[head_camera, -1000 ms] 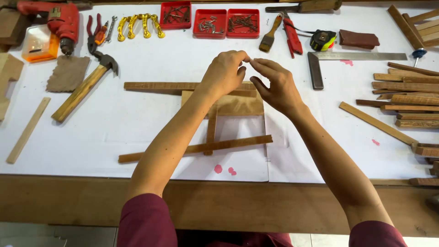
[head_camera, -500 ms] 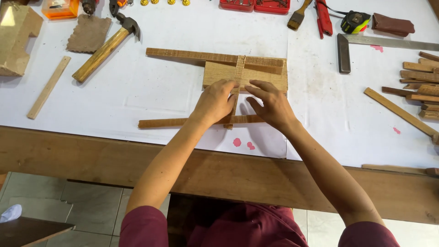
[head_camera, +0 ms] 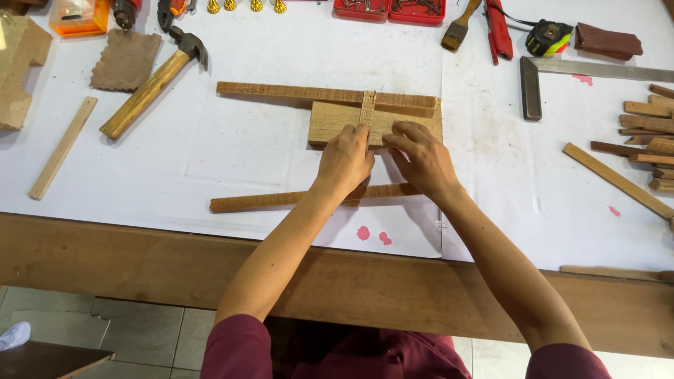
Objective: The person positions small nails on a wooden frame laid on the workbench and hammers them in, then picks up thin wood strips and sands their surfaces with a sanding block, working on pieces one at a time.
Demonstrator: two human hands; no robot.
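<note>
Two long wooden strips lie across white paper: a far strip (head_camera: 295,92) and a near strip (head_camera: 260,201). A short upright strip (head_camera: 367,109) crosses them over a flat wooden board (head_camera: 330,121). My left hand (head_camera: 345,159) rests on the upright strip's middle, fingers closed on it. Just to its right, my right hand (head_camera: 423,160) lies with fingertips touching the board and the strip. Both hands hide the strip's lower part.
A hammer (head_camera: 151,84) and sandpaper (head_camera: 126,60) lie at the far left, with a loose strip (head_camera: 62,149) nearer. Red nail trays (head_camera: 393,10), a brush (head_camera: 460,27), tape measure (head_camera: 549,37) and metal square (head_camera: 554,74) sit at the back. Wood strips (head_camera: 646,126) pile at the right.
Both hands came down from the far strip to the middle of the upright strip. The camera view shifted, so the frame sits higher and the table's front edge shows.
</note>
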